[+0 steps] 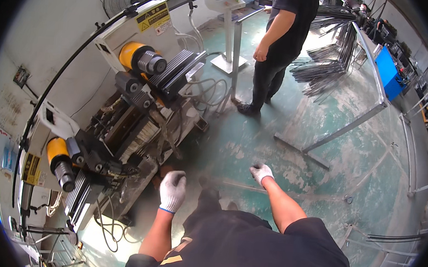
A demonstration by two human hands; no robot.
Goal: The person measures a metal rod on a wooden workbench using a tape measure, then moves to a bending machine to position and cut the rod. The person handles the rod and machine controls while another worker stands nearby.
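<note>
My left hand (172,191), in a white knitted glove with a greyish palm side, is held up beside the machine with its fingers curled in. Nothing shows in it. My right hand (261,174), gloved the same way, is stretched forward over the green floor, its fingers also bent closed with no object visible. Neither hand touches anything that I can see. Closest to the left hand is the metalworking machine (124,142), which carries two yellow-collared spindle heads, an upper one (142,58) and a lower one (60,163).
A person (284,44) in dark clothes stands ahead beside a metal frame post (236,60). A grey steel frame (346,127) reaches across the right, with bundles of dark rods (323,66) behind it. Cables (110,228) hang by the machine's foot. A blue panel (390,71) stands far right.
</note>
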